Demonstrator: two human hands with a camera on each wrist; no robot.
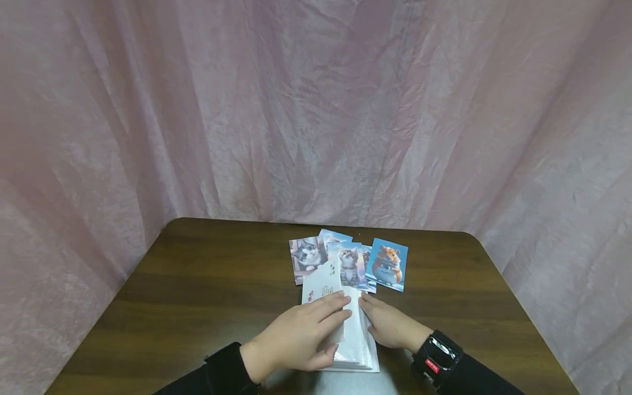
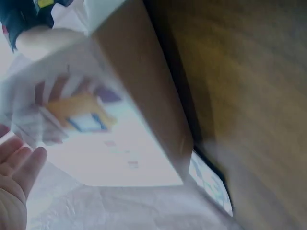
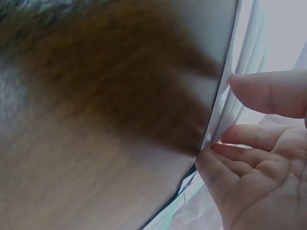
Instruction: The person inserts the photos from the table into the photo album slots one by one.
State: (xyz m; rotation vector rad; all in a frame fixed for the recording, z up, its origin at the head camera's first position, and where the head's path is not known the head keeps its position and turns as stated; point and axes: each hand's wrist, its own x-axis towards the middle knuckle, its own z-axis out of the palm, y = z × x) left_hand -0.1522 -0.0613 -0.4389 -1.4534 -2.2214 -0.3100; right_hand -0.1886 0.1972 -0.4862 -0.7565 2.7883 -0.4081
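Photo album (image 1: 357,343) lies open near the table's (image 1: 197,291) front edge, the left hand (image 1: 301,334) flat on a lifted page, fingers straight; the right hand (image 1: 390,326) touches the stacked page edges with relaxed fingertips. No card seems sleeved yet — I judge the work barely begun. Just behind the album lie the picture cards (image 1: 348,263): four plainly counted, perhaps more hidden — one album, two hands

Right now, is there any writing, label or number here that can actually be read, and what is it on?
None can be read.
White album cover: small red and dark marks, too small in the head view, blurred in the left wrist view.
Wristband on the right arm: red tag, print too small.
Animal photo cards: no writing visible.
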